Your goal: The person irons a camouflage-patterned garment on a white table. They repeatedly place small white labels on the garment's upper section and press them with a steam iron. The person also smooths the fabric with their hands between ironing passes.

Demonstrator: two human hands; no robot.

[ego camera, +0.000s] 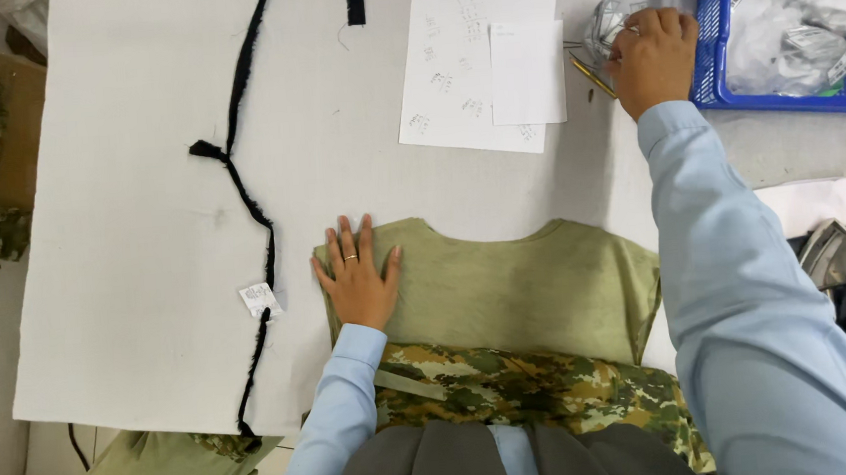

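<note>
White board covers the surface (145, 237), matte and slightly scuffed, with a frayed black fabric strip (246, 195) snaking down it at 9 o'clock of the garment

Head view: the left hand (359, 282) lies flat, fingers spread wide, pinning the left shoulder of an olive green shirt (516, 286), a soft knit with a curved neckline, spread smooth at the near middle of the surface. Camouflage cloth (533, 389), stiffer and printed, overlaps its lower edge at 6 o'clock. The right hand (654, 58) reaches to 1 o'clock, curled on a crinkly clear plastic bag (616, 16) beside a blue mesh basket (727, 48); whether it grips the bag I cannot tell. 2 white paper sheets (480, 55) lie at 12 o'clock, a thin brass-coloured stick (590, 75) just beside them. Keeping the flat palm steady should stop the knit from creeping or wrinkling during the reach
</note>
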